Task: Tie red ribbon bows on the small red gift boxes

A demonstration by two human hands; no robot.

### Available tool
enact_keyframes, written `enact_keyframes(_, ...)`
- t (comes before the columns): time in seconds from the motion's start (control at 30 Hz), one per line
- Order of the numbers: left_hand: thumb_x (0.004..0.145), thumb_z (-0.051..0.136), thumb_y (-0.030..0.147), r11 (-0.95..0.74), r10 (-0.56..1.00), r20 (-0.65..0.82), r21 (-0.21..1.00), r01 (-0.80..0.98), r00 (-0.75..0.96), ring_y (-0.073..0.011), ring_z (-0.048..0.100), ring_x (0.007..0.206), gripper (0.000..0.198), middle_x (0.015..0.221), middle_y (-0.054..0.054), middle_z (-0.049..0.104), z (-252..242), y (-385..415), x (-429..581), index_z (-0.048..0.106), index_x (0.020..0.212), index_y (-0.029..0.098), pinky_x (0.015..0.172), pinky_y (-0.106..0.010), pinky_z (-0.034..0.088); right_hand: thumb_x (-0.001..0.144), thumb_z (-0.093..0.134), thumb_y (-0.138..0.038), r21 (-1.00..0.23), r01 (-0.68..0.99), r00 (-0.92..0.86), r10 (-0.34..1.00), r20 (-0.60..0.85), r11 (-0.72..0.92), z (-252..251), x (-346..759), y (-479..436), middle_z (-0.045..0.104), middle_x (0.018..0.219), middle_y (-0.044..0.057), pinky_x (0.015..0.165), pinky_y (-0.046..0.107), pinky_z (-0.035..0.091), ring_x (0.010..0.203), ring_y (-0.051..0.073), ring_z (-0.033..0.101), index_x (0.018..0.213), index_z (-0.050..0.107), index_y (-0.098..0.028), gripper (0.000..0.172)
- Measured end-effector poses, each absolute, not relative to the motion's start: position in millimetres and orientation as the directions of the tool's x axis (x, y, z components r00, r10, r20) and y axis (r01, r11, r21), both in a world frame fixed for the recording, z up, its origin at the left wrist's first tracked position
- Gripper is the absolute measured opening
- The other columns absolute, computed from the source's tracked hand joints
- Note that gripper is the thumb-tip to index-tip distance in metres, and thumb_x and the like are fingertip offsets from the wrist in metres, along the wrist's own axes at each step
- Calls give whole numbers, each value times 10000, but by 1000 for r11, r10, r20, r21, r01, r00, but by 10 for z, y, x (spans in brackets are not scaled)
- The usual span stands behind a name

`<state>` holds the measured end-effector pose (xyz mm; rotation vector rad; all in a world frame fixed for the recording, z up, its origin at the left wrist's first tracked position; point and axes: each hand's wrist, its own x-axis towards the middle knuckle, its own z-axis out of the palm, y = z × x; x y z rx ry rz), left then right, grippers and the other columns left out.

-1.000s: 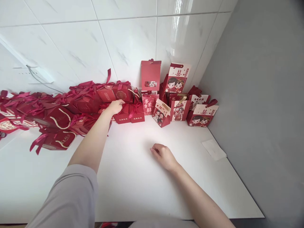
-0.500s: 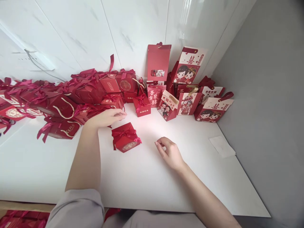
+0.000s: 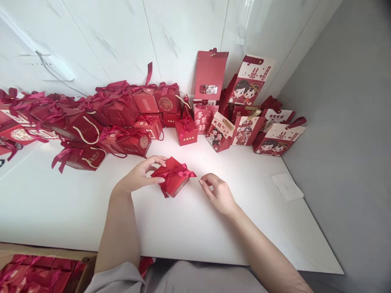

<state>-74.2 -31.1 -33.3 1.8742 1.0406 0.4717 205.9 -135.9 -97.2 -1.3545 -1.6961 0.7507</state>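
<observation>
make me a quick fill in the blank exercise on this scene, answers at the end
The person's ____ hand touches the small red ribbon-tied cardboard box.
The flat white paper sheet lies on the smooth white table, toward the picture's ____ side.
The brown cardboard carton shows in the picture's lower ____ corner.

Missing words: left; right; left.

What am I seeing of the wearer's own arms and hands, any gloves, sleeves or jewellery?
The left hand and right hand are both bare, with no gloves, rings, watch or bracelet visible. A plain grey sleeve covers the upper part of the left arm, leaving the forearm uncovered. The right sleeve is out of view.
</observation>
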Motion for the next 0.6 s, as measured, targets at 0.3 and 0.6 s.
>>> enact_keyframes(0.3, 756, 800, 341, -86, 655, -127, 967, 241, 745, -302, 531, 1304, 444, 1492, -113, 454, -523, -430, -366, 520, 1086, 242, 996, -397, 499, 1026, 438, -442, -891, 420, 175, 948, 266, 172, -893, 2174, -1347, 655, 934, 57, 774, 317, 473, 818, 197, 614, 943, 612, -221, 294)
enact_keyframes(0.6, 782, 773, 354, -102, 627, -140, 960, 259, 766, -307, 522, 1305, 298, 1422, -105, 518, -568, -394, -356, 547, 907, 205, 1030, -408, 462, 921, 632, -453, -912, 317, -279, 945, 172, 260, -797, 2282, -1395, 636, 816, 14, 674, 286, 487, 697, 157, 580, 907, 574, -217, 243)
